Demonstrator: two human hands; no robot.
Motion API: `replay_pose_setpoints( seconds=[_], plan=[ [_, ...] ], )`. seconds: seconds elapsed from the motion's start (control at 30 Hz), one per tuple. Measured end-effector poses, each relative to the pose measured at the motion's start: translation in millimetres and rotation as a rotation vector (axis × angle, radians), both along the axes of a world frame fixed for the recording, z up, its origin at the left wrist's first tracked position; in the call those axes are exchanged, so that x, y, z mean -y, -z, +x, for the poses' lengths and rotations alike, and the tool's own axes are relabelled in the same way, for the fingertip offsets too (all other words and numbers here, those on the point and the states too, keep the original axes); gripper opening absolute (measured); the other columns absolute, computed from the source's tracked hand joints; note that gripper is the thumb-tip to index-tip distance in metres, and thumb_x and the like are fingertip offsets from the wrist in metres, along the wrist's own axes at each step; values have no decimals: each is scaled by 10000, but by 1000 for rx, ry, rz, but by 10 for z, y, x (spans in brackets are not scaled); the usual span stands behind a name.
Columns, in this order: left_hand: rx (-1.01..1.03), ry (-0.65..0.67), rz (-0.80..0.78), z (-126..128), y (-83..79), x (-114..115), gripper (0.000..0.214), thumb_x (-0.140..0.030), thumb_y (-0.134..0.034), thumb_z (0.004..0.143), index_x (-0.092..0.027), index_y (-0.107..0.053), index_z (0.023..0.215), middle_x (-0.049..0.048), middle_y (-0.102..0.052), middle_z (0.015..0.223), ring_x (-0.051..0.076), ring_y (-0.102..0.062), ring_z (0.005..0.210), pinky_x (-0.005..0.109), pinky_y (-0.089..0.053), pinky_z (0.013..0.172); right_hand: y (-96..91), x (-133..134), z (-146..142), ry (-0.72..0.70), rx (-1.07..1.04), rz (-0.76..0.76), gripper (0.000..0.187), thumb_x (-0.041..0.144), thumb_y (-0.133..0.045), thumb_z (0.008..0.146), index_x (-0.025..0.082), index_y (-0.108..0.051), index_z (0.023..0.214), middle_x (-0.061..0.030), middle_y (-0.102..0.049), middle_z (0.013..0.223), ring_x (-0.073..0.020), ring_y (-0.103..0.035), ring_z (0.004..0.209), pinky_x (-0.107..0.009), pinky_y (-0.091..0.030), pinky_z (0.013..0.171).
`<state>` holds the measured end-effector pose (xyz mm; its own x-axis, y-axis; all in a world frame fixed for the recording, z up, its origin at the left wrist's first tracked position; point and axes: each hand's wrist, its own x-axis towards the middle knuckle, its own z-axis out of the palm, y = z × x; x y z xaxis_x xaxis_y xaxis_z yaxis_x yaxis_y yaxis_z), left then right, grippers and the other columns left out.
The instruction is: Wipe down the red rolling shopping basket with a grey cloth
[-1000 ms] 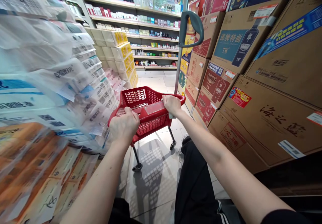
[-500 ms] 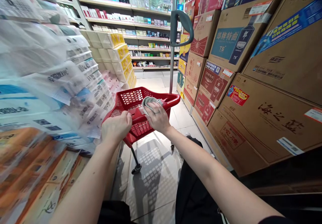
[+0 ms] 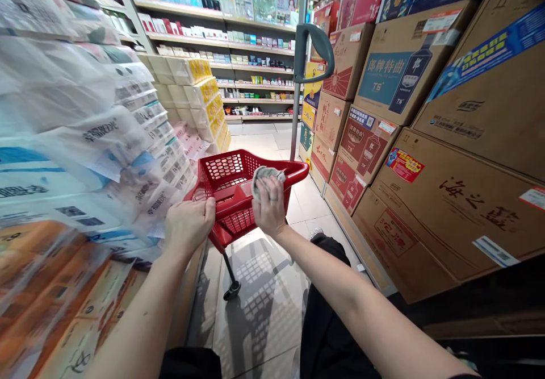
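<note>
A red plastic shopping basket on wheels (image 3: 232, 171) stands on the tiled aisle floor in front of me. My left hand (image 3: 187, 225) is closed around the basket's near left rim. My right hand (image 3: 268, 205) presses a crumpled grey cloth (image 3: 264, 175) against the near rim, fingers curled over it. The basket's tall grey pull handle (image 3: 313, 49) rises at its far right corner. No goods are visible inside the basket.
Stacked tissue packs in plastic wrap (image 3: 106, 134) crowd the left side. Large cardboard boxes (image 3: 430, 157) are piled along the right. Shelves of small products (image 3: 238, 44) run across the far end. The tiled floor (image 3: 259, 305) forms a narrow aisle between them.
My right hand slid from the rim's right end toward the middle, and the grey cloth came into view under it. The left hand stayed gripped on the rim.
</note>
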<state>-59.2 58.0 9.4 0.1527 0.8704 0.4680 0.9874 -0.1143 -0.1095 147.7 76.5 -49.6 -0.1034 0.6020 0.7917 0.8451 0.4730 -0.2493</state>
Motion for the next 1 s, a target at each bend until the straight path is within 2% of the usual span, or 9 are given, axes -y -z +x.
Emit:
replay_pose_setpoints(
  seconds=[0.1,0.17,0.3,0.4,0.57,0.67,0.77,0.9,1.0],
  plan=[
    [-7,11,16,33,-12,10,644,-414,-172,987,-160,-666,662,161,-732,838,254,-640,782,360,-358,697,179,143,-252,-1,84,-9,583,326,-470,951,48,-425,1462,-202,-336,1550,-366,-126,1511,-588,-226,1214],
    [-7,22,25,12,-19,15,637,-409,-170,989,-168,-650,645,151,-731,825,252,-637,774,358,-349,689,285,146,-297,2,136,21,557,269,-474,949,60,-430,1463,-192,-337,1561,-359,-132,1512,-566,-241,1215],
    [1,87,22,-84,-17,22,601,-398,-193,989,-189,-606,606,123,-725,780,237,-633,757,354,-348,701,303,-39,9,-124,294,115,486,217,-452,962,201,-474,1447,-101,-441,1520,-279,-261,1489,-534,-238,1229],
    [8,113,16,-112,-22,47,585,-401,-210,989,-195,-592,596,114,-721,765,230,-632,749,353,-357,721,155,-194,430,-168,322,102,436,286,-453,969,199,-535,1388,-108,-486,1480,-283,-319,1461,-563,-204,1237],
    [13,104,20,-8,-39,94,599,-401,-199,990,-189,-607,607,116,-725,779,234,-642,764,355,-357,722,-174,-311,860,-37,175,-11,412,243,-367,972,90,-593,1280,-175,-540,1399,-268,-455,1351,-487,-267,1224],
    [10,95,17,83,-41,88,615,-405,-185,990,-180,-625,623,120,-727,788,240,-649,775,358,-355,726,-407,-355,847,76,124,-153,386,244,-332,986,103,-620,1201,-158,-629,1262,-248,-555,1218,-428,-356,1156],
    [7,59,12,155,-41,75,637,-405,-164,986,-168,-647,646,131,-730,802,249,-650,781,363,-354,725,-661,-447,771,136,156,-363,394,308,-292,1017,141,-624,1149,-134,-693,1110,-236,-636,1070,-383,-471,1001],
    [7,16,4,218,-51,88,637,-397,-172,976,-155,-682,681,145,-731,815,258,-647,781,369,-356,719,-921,-663,733,73,235,-615,492,452,-229,1029,208,-644,1131,-110,-720,1086,-269,-678,1024,-407,-508,898],
    [10,1,1,235,-61,103,635,-389,-176,970,-150,-696,696,155,-726,815,266,-641,775,374,-364,717,-1000,-796,709,5,277,-734,498,450,-240,1020,227,-672,1127,-107,-704,1175,-297,-661,1083,-439,-507,900]
  ],
)
